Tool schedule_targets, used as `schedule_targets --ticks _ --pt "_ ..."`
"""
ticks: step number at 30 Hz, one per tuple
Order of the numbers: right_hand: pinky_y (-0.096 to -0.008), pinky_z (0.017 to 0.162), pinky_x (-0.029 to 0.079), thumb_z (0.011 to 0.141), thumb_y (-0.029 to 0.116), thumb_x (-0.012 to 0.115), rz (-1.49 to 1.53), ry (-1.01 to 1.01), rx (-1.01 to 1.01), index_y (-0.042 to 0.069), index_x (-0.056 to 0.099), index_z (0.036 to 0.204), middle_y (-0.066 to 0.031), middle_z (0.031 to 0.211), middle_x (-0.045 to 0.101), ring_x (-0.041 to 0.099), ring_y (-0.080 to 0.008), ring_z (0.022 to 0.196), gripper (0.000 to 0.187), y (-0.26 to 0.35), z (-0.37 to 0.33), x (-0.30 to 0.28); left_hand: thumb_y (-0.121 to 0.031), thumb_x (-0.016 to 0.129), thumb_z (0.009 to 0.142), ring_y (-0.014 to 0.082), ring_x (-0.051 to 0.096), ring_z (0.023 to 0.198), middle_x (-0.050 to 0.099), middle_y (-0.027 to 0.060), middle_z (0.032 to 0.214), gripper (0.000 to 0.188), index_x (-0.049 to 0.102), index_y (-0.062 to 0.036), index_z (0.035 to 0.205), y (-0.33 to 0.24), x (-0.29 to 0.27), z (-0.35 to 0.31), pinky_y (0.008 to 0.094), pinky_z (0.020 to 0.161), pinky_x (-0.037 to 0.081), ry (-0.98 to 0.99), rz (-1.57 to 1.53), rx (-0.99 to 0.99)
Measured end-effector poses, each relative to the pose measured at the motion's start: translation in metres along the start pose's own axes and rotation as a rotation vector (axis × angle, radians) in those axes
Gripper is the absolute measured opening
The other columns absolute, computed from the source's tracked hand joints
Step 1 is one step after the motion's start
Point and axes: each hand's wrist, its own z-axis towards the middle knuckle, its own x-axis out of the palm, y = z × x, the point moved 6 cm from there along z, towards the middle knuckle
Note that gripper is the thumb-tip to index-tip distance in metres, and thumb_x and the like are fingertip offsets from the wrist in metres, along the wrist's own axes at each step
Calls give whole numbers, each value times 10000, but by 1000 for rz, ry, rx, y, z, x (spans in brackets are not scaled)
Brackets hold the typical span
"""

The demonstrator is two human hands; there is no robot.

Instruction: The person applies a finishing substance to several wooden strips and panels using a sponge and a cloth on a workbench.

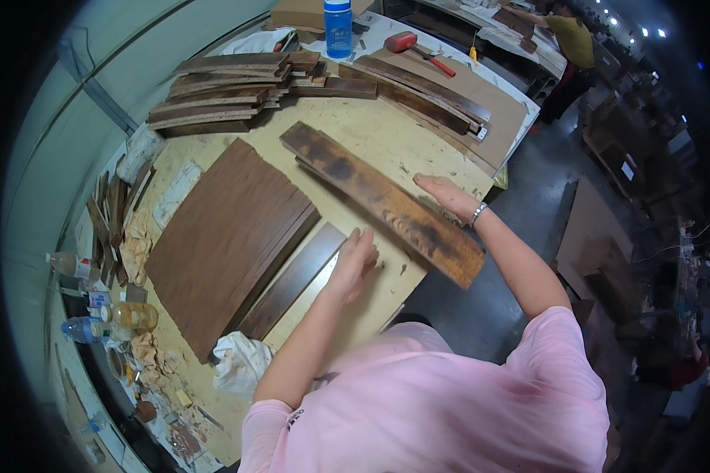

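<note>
Pressing right hand (447, 194) flat, fingers spread, onto far edge of long stained plank (383, 202); plank lies slanted across bench (371, 134), near end overhanging bench edge. Our left hand (356, 256) loosely curled, fingers together, resting on bench just beside plank and touching end of narrow dark strip (292, 281); nothing gripped. Both forearms reach forward from pink sleeves, right wrist with bracelet. Glued brown panel (221, 236) lies left of strip. Stack of boards (229, 88) farther back, blue bottle (338, 27) and red mallet (402, 42) beyond.
</note>
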Motion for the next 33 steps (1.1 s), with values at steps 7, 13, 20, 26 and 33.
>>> schedule_targets --ticks 7,13,20,26,33 --pt "-331 1053 355 940 669 299 274 427 127 -56 464 1342 -192 1365 485 468 -237 1232 846 -57 34 40 -512 516 943 153 521 897 537 22 1047 651 360 -31 1353 -6 44 32 351 791 460 -126 -161 -151" --pt "-288 953 434 923 707 287 553 602 421 -12 542 1275 -144 1208 566 526 -190 1108 840 -83 29 45 -513 459 965 251 517 1166 504 106 1318 605 422 -38 1338 -16 76 49 419 966 431 -111 -293 -136" --pt "-296 1037 375 919 699 311 626 623 249 -11 473 1350 -188 1365 479 469 -218 1241 847 -66 44 33 -643 395 930 243 510 1159 514 107 1309 714 428 -72 1356 -24 61 52 401 948 416 -162 -278 -185" --pt "-314 1079 338 896 734 289 548 621 223 -21 376 1417 -225 1439 391 390 -268 1333 921 -62 111 58 -765 300 857 313 361 1326 366 157 1464 946 316 -21 1441 -42 14 91 459 1117 257 -241 -246 -4" --pt "-326 1059 367 861 781 287 592 645 181 13 396 1418 -233 1404 431 437 -281 1296 955 -19 112 61 -647 286 947 308 394 1300 393 155 1432 779 326 -41 1435 -60 47 111 453 1098 317 -304 -499 65"
